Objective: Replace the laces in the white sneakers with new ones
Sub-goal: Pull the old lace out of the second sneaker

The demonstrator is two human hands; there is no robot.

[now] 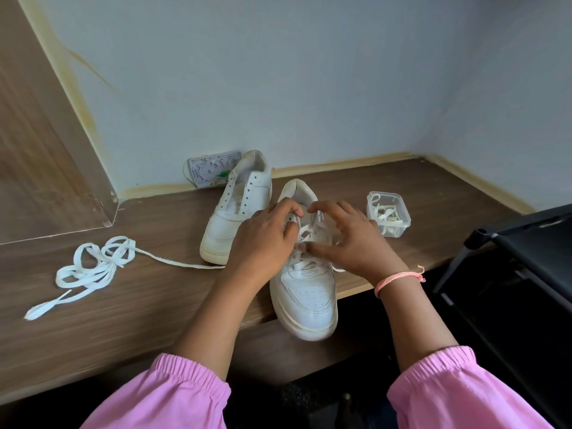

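Note:
A white sneaker (305,297) lies on the wooden shelf (139,292), its toe hanging over the front edge. A white lace (305,232) crosses its eyelets. My left hand (266,239) rests on the shoe's left side, fingers curled round the lace near the upper eyelets. My right hand (346,235) covers the right side, thumb and fingers pinching the lace at the middle. A second white sneaker (235,212) stands behind to the left with bare eyelets. A loose white lace (93,267) lies tangled on the shelf at left.
A small clear plastic box (388,216) with white laces sits right of the shoes. A printed white packet (213,171) leans against the wall behind. A black rack (520,252) stands at right. A wooden panel (37,150) rises on the left.

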